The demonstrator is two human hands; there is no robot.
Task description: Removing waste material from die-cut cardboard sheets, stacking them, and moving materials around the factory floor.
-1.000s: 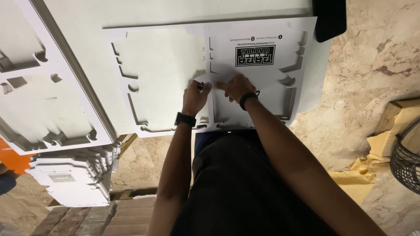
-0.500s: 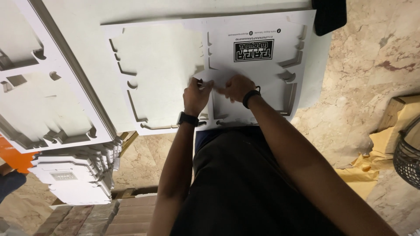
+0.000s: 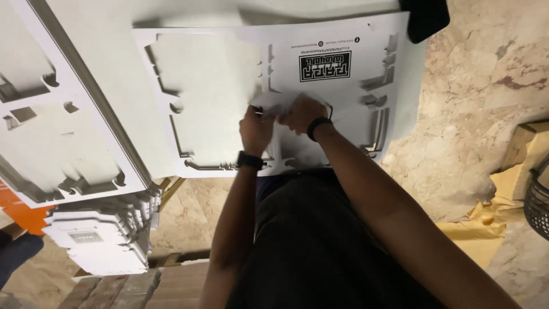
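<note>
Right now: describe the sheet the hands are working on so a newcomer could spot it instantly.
Start at the white tabletop. The die-cut white sheet lies at its near edge, where the left hand and right hand meet. Unlike the white sheets at left and the stack below, it bears a black rectangular label.

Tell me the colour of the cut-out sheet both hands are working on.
White sheet, with a black printed label; head view.

Both hands (image 3: 280, 117) now lifting white cutout piece (image 3: 273, 103).
</note>
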